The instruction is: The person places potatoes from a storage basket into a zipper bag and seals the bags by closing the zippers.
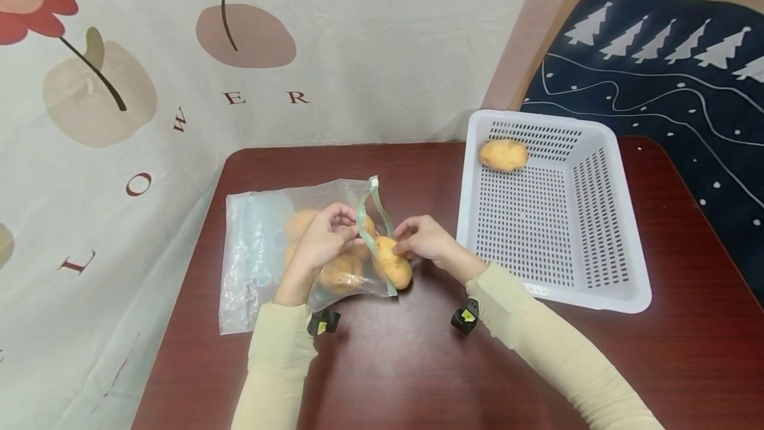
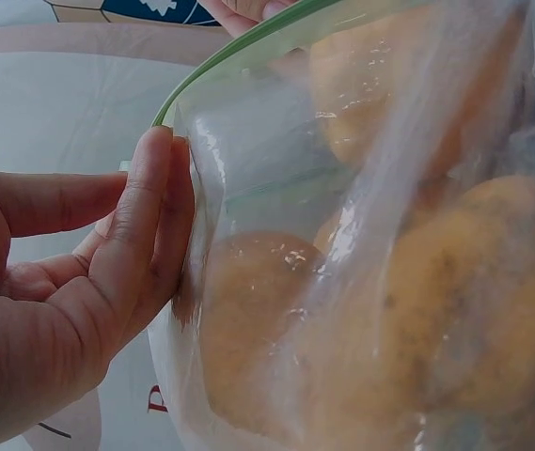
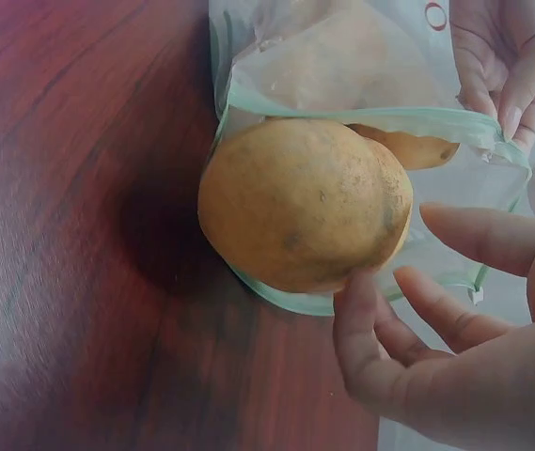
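A clear zip bag (image 1: 253, 264) with a green-edged mouth lies on the table, several potatoes inside it. My left hand (image 1: 325, 237) holds the bag near its mouth, fingertips right at the green edge (image 2: 192, 80) in the left wrist view. One potato (image 3: 295, 202) sits in the mouth of the bag, its near end sticking out past the edge. My right hand (image 1: 426, 241) is at that potato; a fingertip meets its side in the right wrist view, with the other fingers spread. A white slider (image 1: 374, 182) sits at the far end of the mouth.
To the right stands a white perforated basket (image 1: 635, 264), with one potato (image 1: 504, 155) in its far left corner. The dark red table (image 1: 394, 377) meets a printed cloth (image 1: 382, 52) at the back and left. A dark blue cloth (image 1: 656, 95) hangs behind the basket.
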{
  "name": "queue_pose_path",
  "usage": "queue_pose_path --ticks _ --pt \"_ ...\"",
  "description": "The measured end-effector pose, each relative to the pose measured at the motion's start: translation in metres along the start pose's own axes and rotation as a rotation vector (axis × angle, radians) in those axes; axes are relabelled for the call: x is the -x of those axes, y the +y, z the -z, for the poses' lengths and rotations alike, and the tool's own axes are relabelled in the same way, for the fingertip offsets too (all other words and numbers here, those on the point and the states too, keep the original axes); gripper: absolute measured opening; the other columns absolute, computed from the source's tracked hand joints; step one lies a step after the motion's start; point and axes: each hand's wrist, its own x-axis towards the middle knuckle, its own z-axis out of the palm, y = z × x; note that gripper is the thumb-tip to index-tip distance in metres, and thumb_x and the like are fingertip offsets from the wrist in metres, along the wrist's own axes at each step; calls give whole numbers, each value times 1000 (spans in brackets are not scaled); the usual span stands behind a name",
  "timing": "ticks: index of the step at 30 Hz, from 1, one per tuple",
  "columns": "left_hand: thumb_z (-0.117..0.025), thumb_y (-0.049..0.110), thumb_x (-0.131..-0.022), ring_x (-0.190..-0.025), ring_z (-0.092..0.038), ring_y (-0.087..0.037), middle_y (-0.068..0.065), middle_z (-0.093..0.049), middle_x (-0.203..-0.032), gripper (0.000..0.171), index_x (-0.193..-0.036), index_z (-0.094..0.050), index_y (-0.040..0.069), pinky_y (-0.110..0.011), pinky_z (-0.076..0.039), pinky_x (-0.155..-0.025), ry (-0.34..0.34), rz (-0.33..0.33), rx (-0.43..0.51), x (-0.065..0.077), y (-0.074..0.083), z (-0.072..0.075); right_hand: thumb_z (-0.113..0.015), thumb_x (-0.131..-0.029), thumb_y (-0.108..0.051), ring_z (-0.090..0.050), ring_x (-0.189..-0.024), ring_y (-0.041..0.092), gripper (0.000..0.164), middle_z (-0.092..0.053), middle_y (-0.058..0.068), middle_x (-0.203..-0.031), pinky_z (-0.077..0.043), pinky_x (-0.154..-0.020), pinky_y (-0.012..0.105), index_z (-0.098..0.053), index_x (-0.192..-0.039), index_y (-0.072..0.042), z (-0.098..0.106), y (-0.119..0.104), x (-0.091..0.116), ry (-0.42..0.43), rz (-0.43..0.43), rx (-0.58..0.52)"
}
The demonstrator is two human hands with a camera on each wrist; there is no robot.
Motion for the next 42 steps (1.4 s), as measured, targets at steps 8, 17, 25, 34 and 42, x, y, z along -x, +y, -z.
queue_pose_path --ticks 8,17,25,34,42 --pt "-47 -15 -85 -73 -56 -15 -15 -47 -91 17 -102 -45 -11 -34 -57 -79 -3 2 17 0 -2 2 -65 -71 13 -56 -64 15 28 -57 11 -84 -59 -67 36 -57 -98 11 -4 7 2 12 -10 -47" --pt "-48 -16 -85 -72 -56 -14 -15 -47 -91 18 -102 -44 -12 -33 -57 -79 -3 0 33 1 -3 3 -67 -72 8 -58 -61 13 25 -58 7 -73 -57 -74 43 -58 -95 11 -6 11 4 5 -19 -59" --pt "-48 -15 -85 -74 -57 -15 -17 -48 -92 17 -102 -44 -13 -35 -57 -80 -3 -2 21 1 -3 1 -72 -69 5 -57 -65 12 31 -60 7 -79 -58 -68 40 -58 -96 8 -7 14 4 -3 -14 -49" --pt "-47 -15 -85 -73 -57 -14 -15 -48 -90 18 -102 -44 -13 -34 -57 -79 -8 -8 21 2 -2 1 -69 -71 9 -57 -74 17 37 -57 12 -93 -59 -62 43 -54 -105 7 -10 13 5 -41 -76 -141" --pt "-45 -15 -86 -73 -57 -14 -15 -48 -90 16 -102 -44 -13 -34 -57 -79 -5 -12 21 2 -3 1 -68 -72 11 -58 -68 16 36 -57 11 -88 -60 -64 41 -53 -105 10 -11 13 5 -45 -69 -205"
